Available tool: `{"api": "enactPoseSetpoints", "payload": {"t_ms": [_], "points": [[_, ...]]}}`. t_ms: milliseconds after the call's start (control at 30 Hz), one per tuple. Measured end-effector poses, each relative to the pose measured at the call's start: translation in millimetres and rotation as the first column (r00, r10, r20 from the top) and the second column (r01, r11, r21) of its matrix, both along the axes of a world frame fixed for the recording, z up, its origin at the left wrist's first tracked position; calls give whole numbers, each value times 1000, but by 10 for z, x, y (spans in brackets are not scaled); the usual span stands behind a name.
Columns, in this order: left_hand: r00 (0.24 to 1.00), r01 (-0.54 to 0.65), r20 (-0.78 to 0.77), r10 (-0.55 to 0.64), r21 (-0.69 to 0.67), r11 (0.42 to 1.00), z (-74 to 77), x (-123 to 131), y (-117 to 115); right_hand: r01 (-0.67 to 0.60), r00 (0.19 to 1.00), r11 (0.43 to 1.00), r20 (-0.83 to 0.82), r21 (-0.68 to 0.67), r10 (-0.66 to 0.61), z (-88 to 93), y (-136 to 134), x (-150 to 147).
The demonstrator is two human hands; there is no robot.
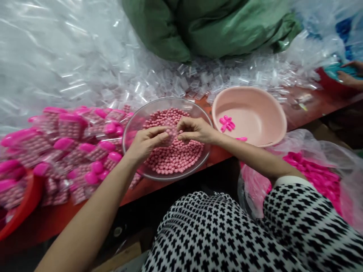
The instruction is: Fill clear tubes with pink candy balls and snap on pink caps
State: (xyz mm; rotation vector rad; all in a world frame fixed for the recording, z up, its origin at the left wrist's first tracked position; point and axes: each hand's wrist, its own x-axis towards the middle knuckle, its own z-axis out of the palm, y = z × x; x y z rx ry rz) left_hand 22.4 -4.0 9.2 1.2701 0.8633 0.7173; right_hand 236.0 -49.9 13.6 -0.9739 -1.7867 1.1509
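Note:
Over a clear bowl [133, 166] of round pink beads [176, 160], my left hand [147, 141] pinches a small clear plastic container [171, 134] between thumb and fingertips. Pink beads show at the container, but whether they lie inside it or behind it I cannot tell. My right hand [195, 130] is just to its right, with thumb and fingers curled together close to the container. What those fingertips hold, if anything, is too small to make out.
Filled containers with bright pink caps [73, 119] pile up on the left, beside a red basin [31, 200]. A pale pink basin [272, 109] holds a few pink caps [227, 123]. Clear containers [181, 81] heap behind. A co-worker's green sleeve [221, 30] is opposite; another person's hand [350, 77] is far right.

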Motion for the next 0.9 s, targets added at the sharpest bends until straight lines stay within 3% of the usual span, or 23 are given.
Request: {"api": "enactPoseSetpoints", "payload": {"t_ms": [100, 200, 300, 367, 433, 533, 633, 733, 800, 900], "points": [[1000, -20, 18, 21, -53, 998, 30, 20, -7, 79, 968, 984, 225, 157, -113, 29, -170, 40], [995, -59, 79, 68, -106, 993, 107, 45, -47, 169, 864, 934, 409, 316, -295, 165, -333, 277], [990, -38, 129, 54, -127, 991, 184, 80, -115, 379, 670, 851, 527, 363, -523, 301, -412, 760], [991, -10, 130, 26, -125, 992, 204, 112, -164, 438, 484, 817, 668, 375, -566, 319, -409, 1122], [992, 8, 123, 7, -122, 992, 192, 145, -204, 358, 388, 875, 800, 326, -458, 262, -384, 1407], [993, 18, 117, -3, -130, 991, 133, 178, -237, 115, 336, 954, 893, 275, -298, 90, -343, 1584], [994, 18, 109, -4, -124, 992, 72, 178, -238, -149, 257, 947, 936, 283, -240, -75, -311, 1546], [994, 22, 111, -11, -99, 995, 47, 169, -248, -243, 155, 935, 962, 258, -225, -148, -293, 1513], [994, 18, 107, -10, -73, 997, 50, 173, -275, -175, 176, 948, 955, 267, -237, -121, -299, 1533], [996, 27, 85, -27, -4, 1000, 57, 199, -328, 118, 403, 910, 819, 397, -409, 37, -334, 1499]]}}
